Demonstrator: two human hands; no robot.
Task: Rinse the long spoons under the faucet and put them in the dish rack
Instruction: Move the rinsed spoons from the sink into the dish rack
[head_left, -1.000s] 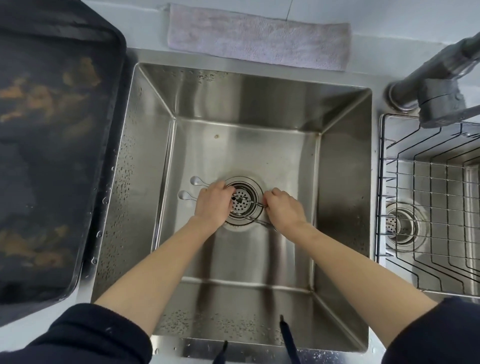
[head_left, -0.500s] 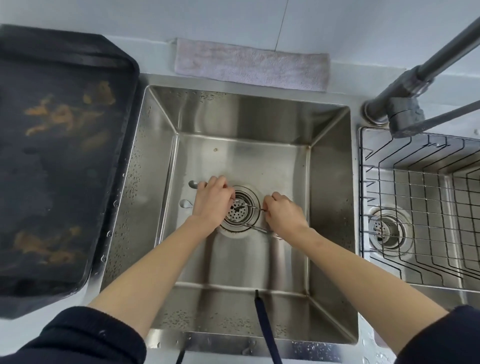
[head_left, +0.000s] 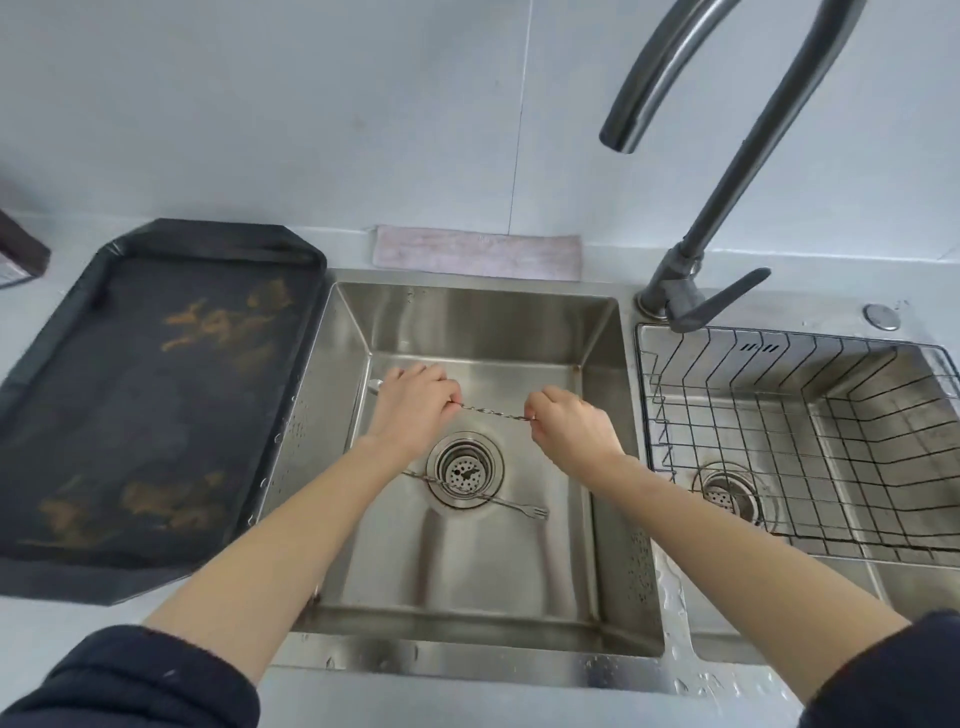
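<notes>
Stainless steel formed the left sink basin (head_left: 597, 395), above which we held a long spoon (head_left: 492, 413) by its twisted handle, roughly level and raised clear of the basin floor. Our left hand (head_left: 413, 413) gripped the left portion of the handle with the fingers curled round it, and a small part of the spoon end showed just beyond the knuckles at the far left. Our right hand (head_left: 569, 428) pinched the right end of the same handle between curled fingers and thumb. Only the twisted middle section of the handle was visible between the two hands. A second long utensil (head_left: 511, 503) lay on the basin floor across the near edge of the drain strainer (head_left: 466, 473); its right end carried small prongs, and its left end was hidden under our left forearm. The faucet (head_left: 727, 171) stood at the far right of the basin, with its spout high above the sink. We could not tell whether water ran from it. The wire dish rack (head_left: 800, 415) sat in the right basin. A dark tray (head_left: 150, 405) rested on the counter to the left, and a folded cloth (head_left: 475, 252) lay behind the sink.
</notes>
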